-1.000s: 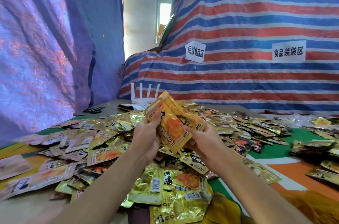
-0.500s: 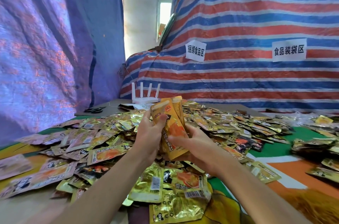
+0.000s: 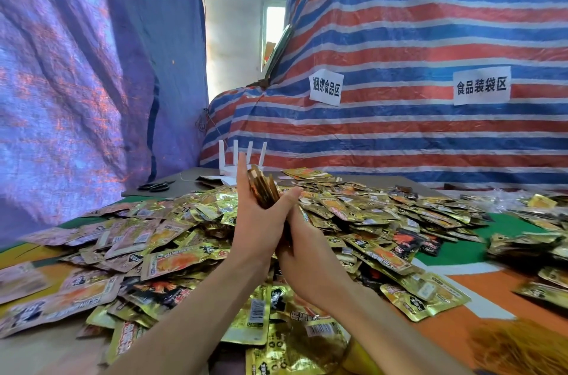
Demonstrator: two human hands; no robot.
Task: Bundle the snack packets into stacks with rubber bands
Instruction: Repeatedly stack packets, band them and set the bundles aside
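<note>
Currently, the stack of snack packets (image 3: 263, 190) sits between both hands, above the middle of the table (image 3: 190, 178). The left hand (image 3: 250, 221) lies flat against the stack's left face, with its fingers straight and pointing upward. The right hand (image 3: 296, 248) holds the lower part of the stack from the right side. Its thumb lies over the near edge, and its other fingers are hidden behind the packets. The heels of the two hands meet just below the stack.

The stack is seen edge-on. Its long axis stands near upright, leaning slightly away from the person, and its upper end points toward the white four-antenna router (image 3: 242, 159) at the far side. The upper packet edges fan apart slightly; the lower end is hidden between the palms.

Loose snack packets (image 3: 368, 215) cover the table around and beneath the forearms. Black scissors (image 3: 155, 186) lie at the far left, well apart from the hands.
</note>
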